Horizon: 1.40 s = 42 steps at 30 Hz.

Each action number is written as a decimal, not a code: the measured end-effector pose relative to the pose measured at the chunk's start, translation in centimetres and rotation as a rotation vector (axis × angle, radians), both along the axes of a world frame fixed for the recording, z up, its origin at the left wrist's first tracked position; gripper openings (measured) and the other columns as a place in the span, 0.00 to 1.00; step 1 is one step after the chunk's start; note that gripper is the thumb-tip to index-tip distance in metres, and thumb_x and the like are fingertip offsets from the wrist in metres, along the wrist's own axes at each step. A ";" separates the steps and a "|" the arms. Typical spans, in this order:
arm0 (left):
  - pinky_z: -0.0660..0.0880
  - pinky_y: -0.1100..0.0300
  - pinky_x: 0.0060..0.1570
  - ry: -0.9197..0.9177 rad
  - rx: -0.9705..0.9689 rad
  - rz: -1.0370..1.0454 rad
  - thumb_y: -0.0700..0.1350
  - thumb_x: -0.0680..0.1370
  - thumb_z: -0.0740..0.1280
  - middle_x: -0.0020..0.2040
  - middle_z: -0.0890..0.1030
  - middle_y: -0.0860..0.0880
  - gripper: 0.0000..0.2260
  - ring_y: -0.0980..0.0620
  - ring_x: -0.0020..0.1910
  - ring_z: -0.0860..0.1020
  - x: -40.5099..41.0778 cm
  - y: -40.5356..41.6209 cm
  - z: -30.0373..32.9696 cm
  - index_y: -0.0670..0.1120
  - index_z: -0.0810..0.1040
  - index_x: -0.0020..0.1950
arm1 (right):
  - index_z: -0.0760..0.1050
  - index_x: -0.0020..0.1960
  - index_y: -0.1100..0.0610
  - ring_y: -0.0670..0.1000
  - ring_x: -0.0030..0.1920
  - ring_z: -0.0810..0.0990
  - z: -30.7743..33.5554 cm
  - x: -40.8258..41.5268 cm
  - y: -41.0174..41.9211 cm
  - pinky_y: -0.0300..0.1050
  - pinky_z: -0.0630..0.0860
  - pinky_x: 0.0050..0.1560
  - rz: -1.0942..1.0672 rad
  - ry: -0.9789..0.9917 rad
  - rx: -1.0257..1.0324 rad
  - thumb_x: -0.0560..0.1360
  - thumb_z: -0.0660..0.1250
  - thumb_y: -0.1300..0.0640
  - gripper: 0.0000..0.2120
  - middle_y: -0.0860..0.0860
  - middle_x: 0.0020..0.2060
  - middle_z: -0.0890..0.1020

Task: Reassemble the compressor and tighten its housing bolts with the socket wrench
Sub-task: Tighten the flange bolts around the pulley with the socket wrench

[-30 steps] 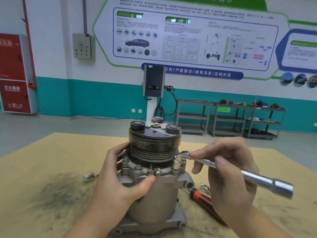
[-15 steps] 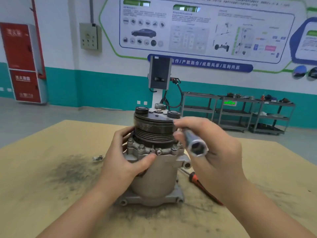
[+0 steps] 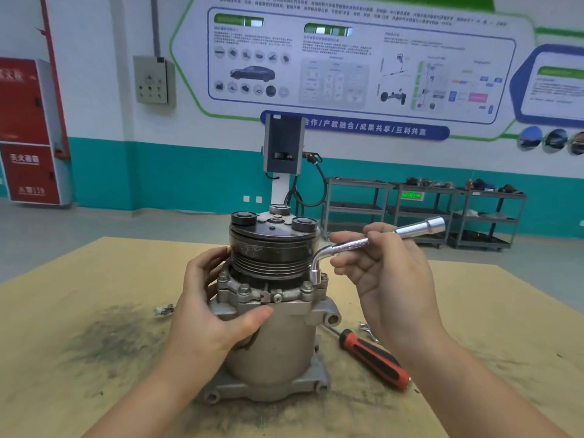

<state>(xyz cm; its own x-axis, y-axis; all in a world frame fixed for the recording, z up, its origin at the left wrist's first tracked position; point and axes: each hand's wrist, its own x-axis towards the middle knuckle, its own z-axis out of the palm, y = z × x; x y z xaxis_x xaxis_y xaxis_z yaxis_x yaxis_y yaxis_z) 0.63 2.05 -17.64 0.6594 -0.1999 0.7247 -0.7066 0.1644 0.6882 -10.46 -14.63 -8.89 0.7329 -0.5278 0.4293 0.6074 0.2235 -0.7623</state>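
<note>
The right hand [image 3: 388,276] grips the chrome L-shaped socket wrench [image 3: 373,243], its long handle pointing up and right, its short end down on a housing bolt [image 3: 319,277]. The left hand [image 3: 208,311] clasps the grey metal compressor [image 3: 271,298], upright mid-tabletop [image 3: 79,263]. A red-and-black screwdriver [image 3: 373,358] lies alongside it.

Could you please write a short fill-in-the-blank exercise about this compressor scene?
1. The right hand holds the L-shaped socket ____.
2. The left hand steadies the ____, which stands upright on the table.
3. The screwdriver lying on the table has a red and ____ handle.
4. The wrench's short end sits on a housing ____ beside the pulley.

Missing words: wrench, compressor, black, bolt
</note>
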 end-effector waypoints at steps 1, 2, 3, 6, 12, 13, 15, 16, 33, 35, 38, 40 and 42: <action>0.71 0.75 0.56 0.000 -0.001 -0.001 0.58 0.56 0.78 0.61 0.76 0.69 0.33 0.67 0.62 0.74 0.1 0.0 -0.1 0.74 0.69 0.57 | 0.68 0.46 0.60 0.52 0.26 0.79 0.0 0.0 0.0 0.42 0.77 0.29 0.009 0.007 0.007 0.80 0.52 0.66 0.08 0.60 0.36 0.84; 0.70 0.75 0.56 0.001 -0.002 -0.001 0.58 0.56 0.78 0.62 0.75 0.70 0.35 0.67 0.64 0.73 0.2 0.0 -0.2 0.75 0.68 0.58 | 0.68 0.45 0.60 0.52 0.26 0.79 0.0 0.0 -0.1 0.42 0.77 0.29 0.020 0.014 0.018 0.80 0.53 0.66 0.08 0.60 0.35 0.84; 0.69 0.76 0.57 0.005 -0.001 -0.001 0.59 0.56 0.78 0.62 0.74 0.70 0.35 0.68 0.64 0.72 0.2 0.0 -0.2 0.75 0.67 0.58 | 0.68 0.44 0.60 0.52 0.26 0.79 -0.1 0.0 -0.1 0.42 0.78 0.29 0.031 0.020 0.033 0.80 0.53 0.66 0.08 0.60 0.35 0.84; 0.70 0.75 0.58 0.018 0.002 -0.001 0.60 0.56 0.78 0.62 0.74 0.71 0.35 0.67 0.65 0.71 0.3 0.0 -0.2 0.76 0.67 0.58 | 0.68 0.42 0.60 0.51 0.26 0.78 -0.2 0.1 -0.2 0.41 0.78 0.29 0.068 0.018 0.099 0.80 0.54 0.65 0.09 0.61 0.36 0.84; 0.68 0.76 0.58 0.041 0.002 -0.060 0.64 0.64 0.73 0.63 0.74 0.70 0.32 0.66 0.66 0.71 -0.3 0.2 -0.2 0.64 0.66 0.65 | 0.68 0.42 0.58 0.51 0.26 0.78 -0.3 0.3 -0.3 0.41 0.78 0.29 0.143 -0.010 0.192 0.78 0.55 0.65 0.08 0.61 0.36 0.84; 0.67 0.77 0.58 0.040 0.006 -0.056 0.63 0.64 0.73 0.63 0.74 0.70 0.32 0.66 0.66 0.71 -0.4 0.2 -0.1 0.63 0.66 0.65 | 0.68 0.41 0.58 0.51 0.26 0.78 -0.4 0.3 -0.3 0.40 0.78 0.29 0.151 0.000 0.181 0.78 0.55 0.65 0.08 0.61 0.35 0.83; 0.68 0.77 0.57 0.026 0.020 -0.046 0.60 0.64 0.73 0.63 0.74 0.70 0.32 0.67 0.65 0.71 -0.4 0.3 0.1 0.65 0.66 0.66 | 0.68 0.41 0.58 0.51 0.25 0.77 -0.4 0.4 -0.4 0.40 0.77 0.28 0.169 0.023 0.160 0.78 0.55 0.64 0.08 0.60 0.35 0.83; 0.68 0.77 0.57 0.019 0.031 -0.047 0.60 0.63 0.74 0.63 0.73 0.69 0.32 0.67 0.65 0.72 -0.4 0.3 0.2 0.66 0.66 0.65 | 0.68 0.41 0.58 0.51 0.25 0.77 -0.4 0.5 -0.5 0.40 0.77 0.28 0.185 0.035 0.150 0.77 0.56 0.64 0.08 0.60 0.34 0.83; 0.70 0.62 0.60 0.034 0.007 -0.003 0.72 0.56 0.76 0.62 0.76 0.66 0.37 0.64 0.63 0.75 -0.6 -0.1 0.3 0.71 0.69 0.62 | 0.71 0.36 0.57 0.56 0.24 0.75 -2.9 0.5 -0.4 0.42 0.76 0.34 0.017 -0.319 -0.181 0.75 0.59 0.60 0.09 0.58 0.32 0.82; 0.70 0.62 0.59 0.031 0.007 0.010 0.72 0.56 0.75 0.62 0.76 0.66 0.37 0.65 0.62 0.75 -0.8 -0.2 0.2 0.70 0.68 0.63 | 0.75 0.39 0.52 0.54 0.27 0.78 -3.4 0.3 -0.2 0.44 0.78 0.38 -0.109 -0.408 -0.452 0.74 0.60 0.60 0.09 0.54 0.36 0.83; 0.70 0.59 0.59 0.033 -0.004 0.009 0.72 0.56 0.76 0.62 0.77 0.65 0.37 0.64 0.62 0.76 -0.8 -0.3 0.2 0.70 0.69 0.63 | 0.76 0.45 0.51 0.50 0.36 0.82 -3.6 0.1 0.4 0.45 0.80 0.39 -0.287 -0.471 -0.830 0.73 0.66 0.62 0.07 0.48 0.43 0.82; 0.72 0.56 0.60 0.017 -0.019 0.008 0.70 0.57 0.77 0.63 0.78 0.63 0.36 0.62 0.62 0.77 -0.6 -0.4 0.1 0.68 0.70 0.63 | 0.79 0.49 0.59 0.51 0.44 0.82 -3.4 0.0 0.7 0.44 0.80 0.43 -0.349 -0.503 -1.030 0.73 0.69 0.66 0.06 0.53 0.46 0.82; 0.74 0.55 0.60 0.021 -0.032 -0.001 0.69 0.58 0.77 0.63 0.78 0.64 0.36 0.61 0.62 0.77 -0.4 -0.4 0.0 0.69 0.70 0.63 | 0.80 0.50 0.65 0.50 0.49 0.81 -3.1 -0.1 1.0 0.42 0.79 0.49 -0.376 -0.485 -1.185 0.75 0.68 0.65 0.06 0.56 0.48 0.82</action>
<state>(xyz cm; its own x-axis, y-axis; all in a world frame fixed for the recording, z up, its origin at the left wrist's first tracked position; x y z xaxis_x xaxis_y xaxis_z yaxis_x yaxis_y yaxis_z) 0.19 1.63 -17.60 0.6740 -0.1775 0.7171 -0.6921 0.1877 0.6969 -10.57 -13.66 -11.97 0.2697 0.2073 0.9404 0.7488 -0.6592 -0.0694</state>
